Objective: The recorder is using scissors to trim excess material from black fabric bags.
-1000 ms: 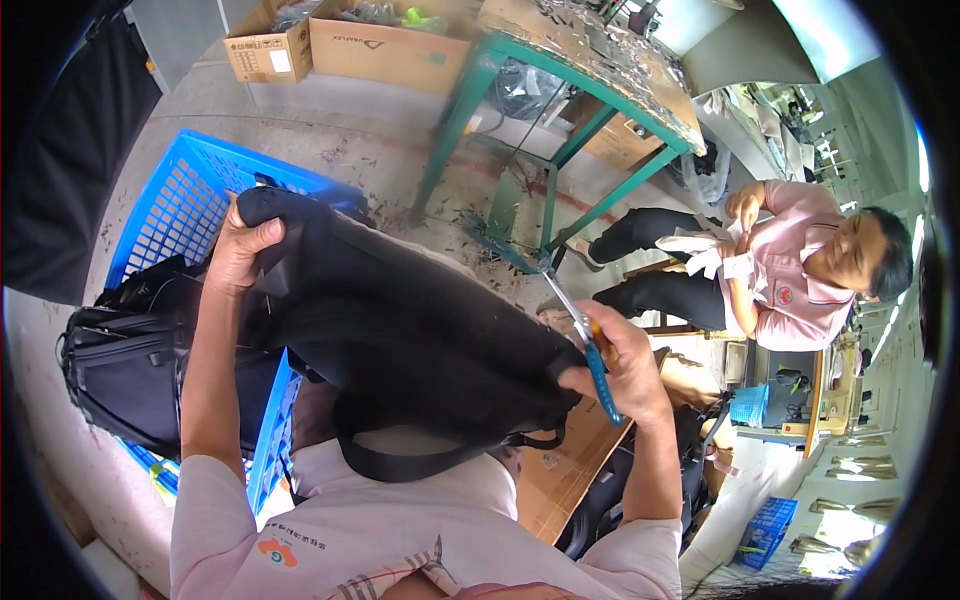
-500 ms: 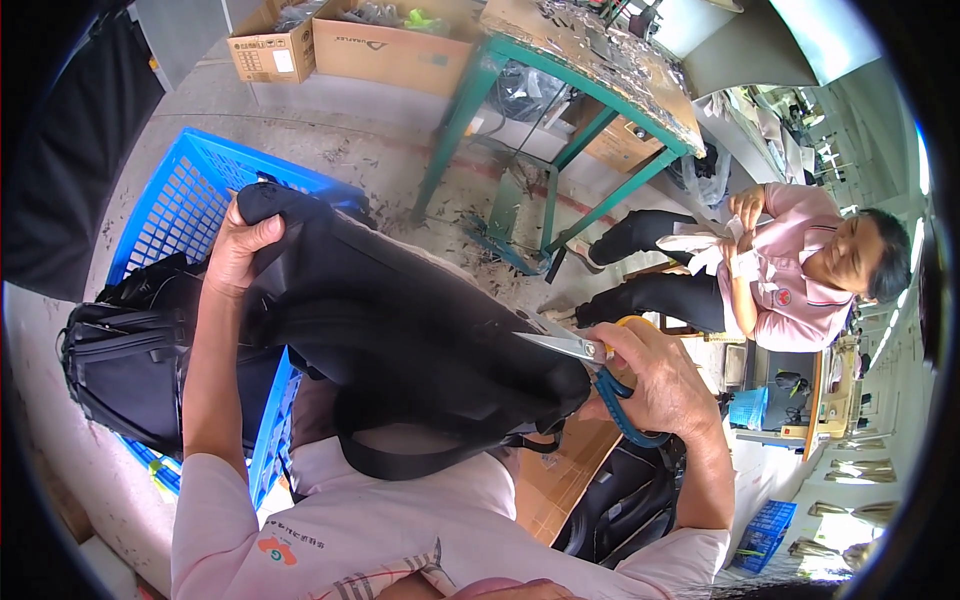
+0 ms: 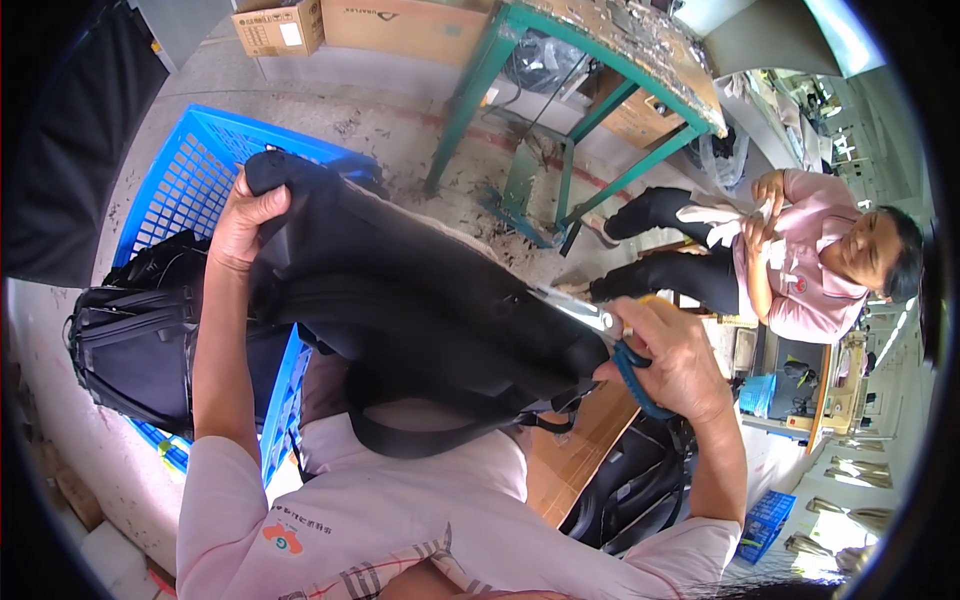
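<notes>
A black backpack (image 3: pixel 400 270) with a loose strap is stretched across my lap. My left hand (image 3: pixel 245 218) is closed on its far left end, thumb on top. At the bag's right end, my right hand (image 3: pixel 680 358) grips a pair of scissors (image 3: pixel 640 385) with blue and yellow handles. Their silver blades lie against the bag's pale far edge, pointing up and to the left. Whether they are around any thread or fabric cannot be made out.
A blue plastic crate (image 3: pixel 185 190) stands at my left, with another black backpack (image 3: pixel 135 345) on it. Cardboard (image 3: pixel 570 450) and more black bags (image 3: pixel 640 480) lie at my right. Beyond are a green-framed table (image 3: pixel 455 120) and a seated person (image 3: pixel 810 250) handling pale fabric.
The scissors have turned, so their blades point further up along the bag's edge instead of across it. My left hand keeps its hold on the backpack. The whole view has shifted slightly.
</notes>
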`<control>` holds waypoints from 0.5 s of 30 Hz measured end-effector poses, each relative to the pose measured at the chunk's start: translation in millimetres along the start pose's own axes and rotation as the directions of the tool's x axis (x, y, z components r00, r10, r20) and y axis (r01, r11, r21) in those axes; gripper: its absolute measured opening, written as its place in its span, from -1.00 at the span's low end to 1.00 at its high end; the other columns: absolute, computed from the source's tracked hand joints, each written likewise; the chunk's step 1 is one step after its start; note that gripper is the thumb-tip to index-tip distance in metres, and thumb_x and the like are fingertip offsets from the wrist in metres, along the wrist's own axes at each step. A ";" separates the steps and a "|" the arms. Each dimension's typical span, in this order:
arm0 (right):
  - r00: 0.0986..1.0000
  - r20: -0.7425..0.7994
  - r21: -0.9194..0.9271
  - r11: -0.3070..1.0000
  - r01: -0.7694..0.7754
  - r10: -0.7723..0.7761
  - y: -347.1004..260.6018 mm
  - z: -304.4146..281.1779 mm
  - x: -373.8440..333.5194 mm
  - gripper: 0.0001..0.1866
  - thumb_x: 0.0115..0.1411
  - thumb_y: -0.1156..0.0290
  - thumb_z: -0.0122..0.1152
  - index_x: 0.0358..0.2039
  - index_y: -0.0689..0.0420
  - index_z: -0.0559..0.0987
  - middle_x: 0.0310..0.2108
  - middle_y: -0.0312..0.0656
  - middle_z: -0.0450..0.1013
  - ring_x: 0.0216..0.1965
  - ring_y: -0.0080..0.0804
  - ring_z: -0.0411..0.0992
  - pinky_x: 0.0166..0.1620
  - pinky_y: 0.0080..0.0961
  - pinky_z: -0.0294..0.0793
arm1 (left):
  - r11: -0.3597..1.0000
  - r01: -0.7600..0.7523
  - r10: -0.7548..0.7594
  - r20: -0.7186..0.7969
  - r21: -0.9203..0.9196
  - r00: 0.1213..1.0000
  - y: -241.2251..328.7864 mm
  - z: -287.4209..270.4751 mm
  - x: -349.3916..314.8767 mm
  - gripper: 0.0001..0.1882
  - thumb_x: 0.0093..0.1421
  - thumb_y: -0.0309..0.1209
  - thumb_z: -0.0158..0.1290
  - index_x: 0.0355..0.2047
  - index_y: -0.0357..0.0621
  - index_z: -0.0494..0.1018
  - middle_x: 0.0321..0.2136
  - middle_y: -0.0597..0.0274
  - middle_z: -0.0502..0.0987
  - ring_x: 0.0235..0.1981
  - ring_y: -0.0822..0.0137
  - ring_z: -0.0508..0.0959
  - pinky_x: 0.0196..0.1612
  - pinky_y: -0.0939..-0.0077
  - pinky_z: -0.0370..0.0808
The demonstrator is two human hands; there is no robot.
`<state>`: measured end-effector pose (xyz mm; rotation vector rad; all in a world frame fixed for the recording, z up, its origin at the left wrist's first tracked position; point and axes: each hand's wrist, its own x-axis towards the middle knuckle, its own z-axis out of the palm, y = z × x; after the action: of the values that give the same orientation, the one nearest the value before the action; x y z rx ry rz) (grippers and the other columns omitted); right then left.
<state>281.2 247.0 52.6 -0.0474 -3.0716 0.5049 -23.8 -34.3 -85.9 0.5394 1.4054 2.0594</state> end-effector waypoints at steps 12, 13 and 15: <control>1.000 0.023 0.017 1.000 0.014 -0.014 0.0 17.5 4.2 -0.45 -0.23 0.20 0.41 -0.26 0.17 0.40 -0.60 -0.18 0.33 -0.54 -0.17 0.38 -0.49 -0.34 0.38 | 0.995 0.021 -0.025 -0.036 -0.094 0.999 -13.6 -11.4 -4.9 -0.47 -0.21 -0.38 0.32 -0.18 -0.17 0.42 -0.24 0.26 0.51 -0.18 0.32 0.48 -0.01 0.45 0.34; 1.000 -0.010 0.028 0.999 0.018 -0.017 0.5 18.2 3.7 -0.44 -0.26 0.20 0.43 -0.26 0.17 0.41 -0.60 -0.17 0.34 -0.54 -0.17 0.39 -0.49 -0.34 0.38 | 0.995 0.015 -0.019 -0.041 -0.098 0.999 -13.7 -10.5 -4.5 -0.48 -0.21 -0.38 0.32 -0.18 -0.17 0.43 -0.24 0.25 0.52 -0.19 0.32 0.48 -0.01 0.45 0.34; 1.000 -0.010 0.022 1.000 0.002 -0.001 -1.8 15.3 8.1 -0.42 -0.29 0.20 0.44 -0.26 0.17 0.41 -0.59 -0.17 0.33 -0.54 -0.17 0.38 -0.49 -0.33 0.37 | 0.995 0.006 -0.011 -0.050 -0.100 0.999 -13.7 -10.1 -3.1 -0.48 -0.21 -0.38 0.32 -0.18 -0.17 0.43 -0.25 0.25 0.52 -0.19 0.32 0.48 -0.01 0.45 0.34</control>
<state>272.6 240.7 38.9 -0.0467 -3.0558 0.5373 -24.5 -39.7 -102.3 0.4416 1.3226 2.1369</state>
